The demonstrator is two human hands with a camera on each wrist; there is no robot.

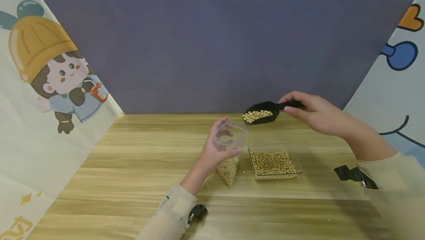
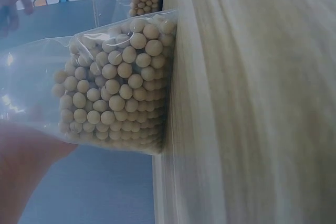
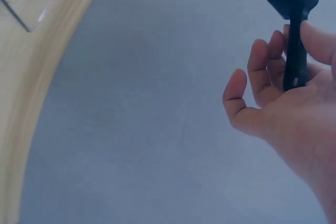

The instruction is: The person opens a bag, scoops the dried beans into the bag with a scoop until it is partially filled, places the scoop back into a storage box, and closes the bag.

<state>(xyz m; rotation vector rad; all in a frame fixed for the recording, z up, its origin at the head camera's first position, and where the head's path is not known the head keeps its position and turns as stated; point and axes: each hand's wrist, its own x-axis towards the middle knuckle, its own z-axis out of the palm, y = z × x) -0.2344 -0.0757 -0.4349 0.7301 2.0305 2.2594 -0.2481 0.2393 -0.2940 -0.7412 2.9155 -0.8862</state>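
My left hand [image 1: 212, 151] grips a clear plastic bag [image 2: 115, 82] near its top, thumb on one side and fingers on the other, so its mouth gapes. Soybeans fill the bag's lower part, which meets the wooden table. My right hand [image 1: 315, 112] pinches the handle of a black scoop [image 1: 267, 111]; in the right wrist view the thumb presses along that handle. A heap of soybeans [image 1: 255, 115] lies in the scoop, whose front lip is just above and right of the bag's mouth. Below the scoop stands a clear rectangular container [image 1: 275, 176] of soybeans.
The wooden table [image 1: 132, 181] reaches back to a dark grey-blue wall panel [image 1: 212, 48]. White panels with cartoon prints flank it left and right. One loose soybean [image 1: 244, 172] lies between bag and container. Black wrist devices [image 1: 198, 212] are on both sleeves.
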